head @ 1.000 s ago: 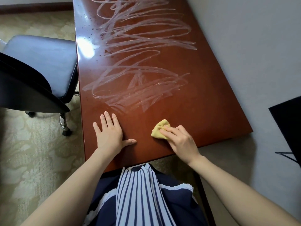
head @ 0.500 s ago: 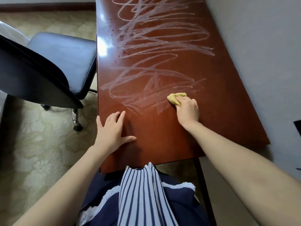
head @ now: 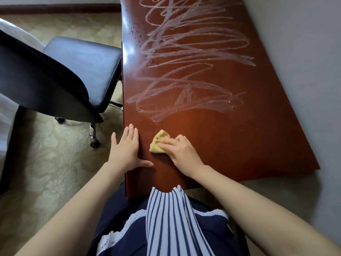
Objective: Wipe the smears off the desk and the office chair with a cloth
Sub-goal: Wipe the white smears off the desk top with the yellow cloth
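Note:
The reddish-brown desk (head: 239, 145) carries white looping smears (head: 184, 52) over its middle and far part. The strip nearest me is bare wood. A small bunched yellow cloth (head: 158, 141) lies on that strip. My right hand (head: 184, 152) grips it against the wood, with the fingers over its right part and the thumb hidden. My left hand (head: 125, 150) rests flat on the desk's left edge beside the cloth, fingers straight and thumb spread. The black office chair (head: 83, 58) stands left of the desk, its backrest toward me.
A grey wall (head: 304, 71) runs along the desk's right side. Patterned beige carpet (head: 46, 163) covers the floor to the left. The chair's chrome leg and caster (head: 95, 144) stand close to the desk's left edge. Something white (head: 11, 32) shows behind the chair.
My right hand has pulled the cloth back from the lower smears toward me and to the left, next to my left hand. My left hand has stayed at the left edge.

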Available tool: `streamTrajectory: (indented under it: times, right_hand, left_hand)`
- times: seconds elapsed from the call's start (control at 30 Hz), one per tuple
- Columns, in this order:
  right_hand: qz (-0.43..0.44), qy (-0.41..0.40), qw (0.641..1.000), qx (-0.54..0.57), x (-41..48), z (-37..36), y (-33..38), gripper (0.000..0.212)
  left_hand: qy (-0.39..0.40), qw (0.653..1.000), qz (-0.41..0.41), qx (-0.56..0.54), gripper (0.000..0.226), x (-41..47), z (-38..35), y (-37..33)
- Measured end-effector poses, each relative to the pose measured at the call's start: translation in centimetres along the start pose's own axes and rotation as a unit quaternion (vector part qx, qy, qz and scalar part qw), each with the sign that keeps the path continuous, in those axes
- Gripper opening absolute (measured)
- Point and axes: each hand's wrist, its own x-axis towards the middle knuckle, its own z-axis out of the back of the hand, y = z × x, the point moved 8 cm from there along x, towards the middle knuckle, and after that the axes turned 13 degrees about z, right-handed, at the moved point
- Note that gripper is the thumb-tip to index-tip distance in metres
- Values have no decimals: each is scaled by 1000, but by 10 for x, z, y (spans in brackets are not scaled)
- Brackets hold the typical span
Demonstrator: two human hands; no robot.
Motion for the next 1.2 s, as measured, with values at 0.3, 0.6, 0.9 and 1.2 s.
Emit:
streamTrajectory:
  times: [0.3,0.6,0.9,1.2]
  right_hand:
    - [106,15,993,-58,-50,48,-28,33]
    - [-66,9,996,-67,23,49,-72,31]
    - [-173,37,983,-42,114,-3,-42,43]
    - [-69,47,996,-22,84,-21,-8,41]
  left_hand:
    - [-20,996,-43,76,141,4,1,10]
    - [-28,996,-66,54,142,3,-3,14]
    - [-32,996,-68,58,141,2,-1,13]
    - [-24,996,-63,51,139,1,0,15]
